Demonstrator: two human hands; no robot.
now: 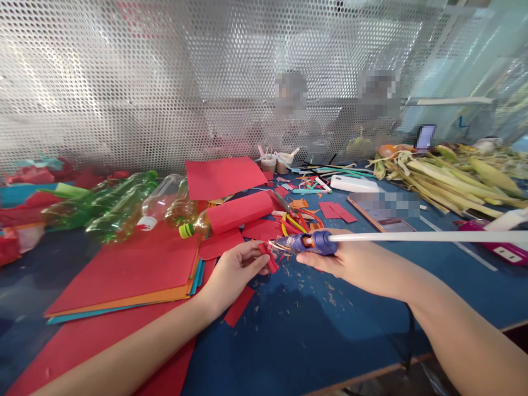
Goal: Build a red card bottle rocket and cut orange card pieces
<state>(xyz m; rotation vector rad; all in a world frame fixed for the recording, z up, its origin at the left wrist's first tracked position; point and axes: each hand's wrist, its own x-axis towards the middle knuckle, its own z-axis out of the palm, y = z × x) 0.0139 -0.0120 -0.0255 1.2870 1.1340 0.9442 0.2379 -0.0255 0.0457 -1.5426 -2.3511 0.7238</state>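
My left hand [243, 267] pinches a small folded red paper piece [269, 258] between thumb and fingers. From the right, my right hand [350, 261] is wrapped round a blue hot glue gun [322, 242], with a long white glue stick [412, 236] running out of its back. The gun's nozzle points left and meets or nearly meets the red piece; I cannot tell if they touch. Just beyond my hands lies a green-capped bottle wrapped in red paper [243, 212]. A red paper strip [240, 306] lies on the table below my left hand.
Stacked coloured sheets [136, 264] and several plastic bottles [124, 212] are at the left. Scissors [303, 220] and paper scraps lie behind the gun. A phone [381, 213], corn husks [449, 176] and a pink power strip [499, 247] are at the right. A perforated metal screen [165, 82] stands behind.
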